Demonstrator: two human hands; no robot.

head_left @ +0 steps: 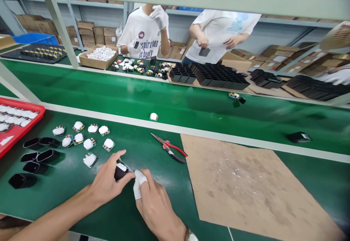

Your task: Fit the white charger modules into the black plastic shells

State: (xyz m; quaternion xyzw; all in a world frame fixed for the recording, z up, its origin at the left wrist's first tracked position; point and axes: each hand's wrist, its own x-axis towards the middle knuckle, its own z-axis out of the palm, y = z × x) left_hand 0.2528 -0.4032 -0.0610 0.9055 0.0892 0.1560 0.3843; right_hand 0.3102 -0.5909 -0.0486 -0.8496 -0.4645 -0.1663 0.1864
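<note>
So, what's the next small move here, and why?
Perhaps nudge the white piece gently with the thin metal tool: the piece shows at the opening of the black case, the left hand holds the case, and the right hand has the tool beside the piece.

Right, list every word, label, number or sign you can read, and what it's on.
"spiraton": on a co-worker's white shirt; a gloved hand seems to cover the start.
"is bea": below it, the rest unclear.
Too small or blurred: that shirt's round badge, the other shirt's blue print, the box labels.
</note>
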